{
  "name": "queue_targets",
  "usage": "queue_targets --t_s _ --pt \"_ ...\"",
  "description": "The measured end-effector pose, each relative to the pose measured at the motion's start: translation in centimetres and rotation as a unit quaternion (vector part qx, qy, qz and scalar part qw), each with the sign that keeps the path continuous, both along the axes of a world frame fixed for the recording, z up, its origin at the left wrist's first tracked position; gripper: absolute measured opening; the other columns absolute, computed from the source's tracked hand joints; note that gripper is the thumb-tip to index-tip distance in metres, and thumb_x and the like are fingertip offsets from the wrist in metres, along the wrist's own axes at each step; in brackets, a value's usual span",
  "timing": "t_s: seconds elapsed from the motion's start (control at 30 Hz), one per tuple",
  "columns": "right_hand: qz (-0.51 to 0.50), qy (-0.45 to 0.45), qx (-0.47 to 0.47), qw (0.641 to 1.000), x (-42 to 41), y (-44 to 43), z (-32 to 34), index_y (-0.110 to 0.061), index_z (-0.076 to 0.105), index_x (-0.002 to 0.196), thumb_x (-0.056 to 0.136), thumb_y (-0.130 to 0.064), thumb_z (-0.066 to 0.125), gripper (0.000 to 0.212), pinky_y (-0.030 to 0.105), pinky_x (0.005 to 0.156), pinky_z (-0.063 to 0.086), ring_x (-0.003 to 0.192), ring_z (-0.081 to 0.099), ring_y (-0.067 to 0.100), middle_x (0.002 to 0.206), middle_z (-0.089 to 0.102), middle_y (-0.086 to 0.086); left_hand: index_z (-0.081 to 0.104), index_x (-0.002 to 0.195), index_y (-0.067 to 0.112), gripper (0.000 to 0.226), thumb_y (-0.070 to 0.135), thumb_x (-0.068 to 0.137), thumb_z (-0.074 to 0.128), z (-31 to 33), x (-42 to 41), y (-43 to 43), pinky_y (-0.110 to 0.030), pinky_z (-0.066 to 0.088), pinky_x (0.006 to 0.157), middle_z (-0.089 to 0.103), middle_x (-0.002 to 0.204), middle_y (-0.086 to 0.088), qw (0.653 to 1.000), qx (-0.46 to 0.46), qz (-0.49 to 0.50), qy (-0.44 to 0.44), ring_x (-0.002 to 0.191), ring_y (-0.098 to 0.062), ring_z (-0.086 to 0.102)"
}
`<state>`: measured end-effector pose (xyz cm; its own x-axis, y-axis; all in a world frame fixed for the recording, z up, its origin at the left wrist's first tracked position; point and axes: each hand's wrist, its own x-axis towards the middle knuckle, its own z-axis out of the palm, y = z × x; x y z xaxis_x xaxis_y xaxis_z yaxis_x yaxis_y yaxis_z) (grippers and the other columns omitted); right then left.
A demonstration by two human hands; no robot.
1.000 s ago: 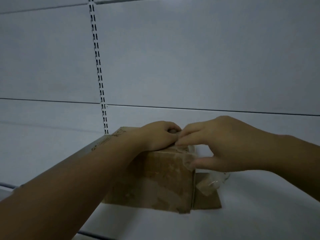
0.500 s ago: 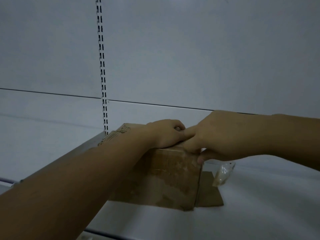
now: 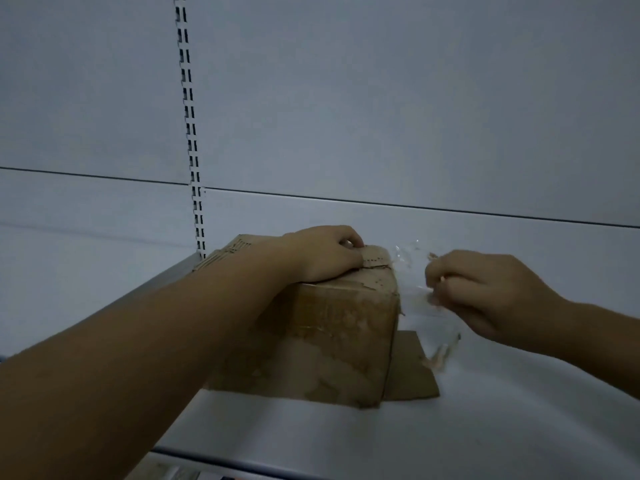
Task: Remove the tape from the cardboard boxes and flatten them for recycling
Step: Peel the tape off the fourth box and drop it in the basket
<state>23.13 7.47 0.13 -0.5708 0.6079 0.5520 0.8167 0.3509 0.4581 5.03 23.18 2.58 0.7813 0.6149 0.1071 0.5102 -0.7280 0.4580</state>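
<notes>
A small brown cardboard box [image 3: 332, 341] stands on a white shelf [image 3: 450, 438], with one flap [image 3: 410, 375] lying flat at its right. My left hand [image 3: 325, 254] presses down on the box's top near the right edge. To the right of the box, my right hand [image 3: 485, 292] pinches a strip of clear tape [image 3: 412, 271]. The strip runs from the top right corner to my fingers, and a loose end with bits of torn cardboard [image 3: 443, 351] hangs below.
White panels form the back wall [image 3: 381, 116], with a slotted metal upright [image 3: 190, 133] left of centre. The shelf's front edge [image 3: 242, 462] runs along the bottom. A metal rail [image 3: 121, 303] crosses behind my left forearm.
My right hand has pulled away to the right from the box's top corner, peeling the clear tape off with it. My left hand stays pressed on the box.
</notes>
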Motion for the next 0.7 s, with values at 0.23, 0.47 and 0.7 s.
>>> queue_targets --t_s 0.23,0.47,0.7 --pt "-0.02 0.597 -0.019 0.802 -0.5 2.2 -3.1 -0.012 0.053 0.087 0.098 -0.019 0.04 0.019 0.017 0.08 0.046 0.1 0.06 0.009 0.109 0.066 0.001 0.047 0.132 0.034 0.047 0.047 0.088 0.052 0.1 -0.4 -0.9 -0.026 0.03 0.102 0.048 0.139 0.008 0.999 0.019 -0.05 -0.008 0.124 -0.011 0.045" --pt "-0.034 0.608 -0.073 0.79 -1.6 3.0 -2.8 -0.021 0.039 0.085 0.07 -0.066 0.054 0.049 0.038 0.071 0.05 0.08 0.06 0.018 0.092 0.062 0.01 0.049 0.133 0.031 0.043 0.041 0.091 0.05 1.7 0.5 -2.6 -0.022 0.028 0.099 0.049 0.138 0.012 0.996 0.02 -0.069 0.044 0.122 -0.005 0.044" --pt "-0.04 0.534 0.075 0.841 -0.5 4.4 -4.2 -0.036 0.029 0.083 0.088 -0.042 0.054 0.026 0.028 0.049 0.039 0.053 0.047 0.008 0.063 0.046 -0.01 0.056 0.125 0.009 0.037 0.025 0.098 0.036 0.8 4.4 -4.2 -0.022 0.031 0.091 0.054 0.133 -0.009 0.997 0.053 -0.012 0.05 0.12 -0.022 0.048"
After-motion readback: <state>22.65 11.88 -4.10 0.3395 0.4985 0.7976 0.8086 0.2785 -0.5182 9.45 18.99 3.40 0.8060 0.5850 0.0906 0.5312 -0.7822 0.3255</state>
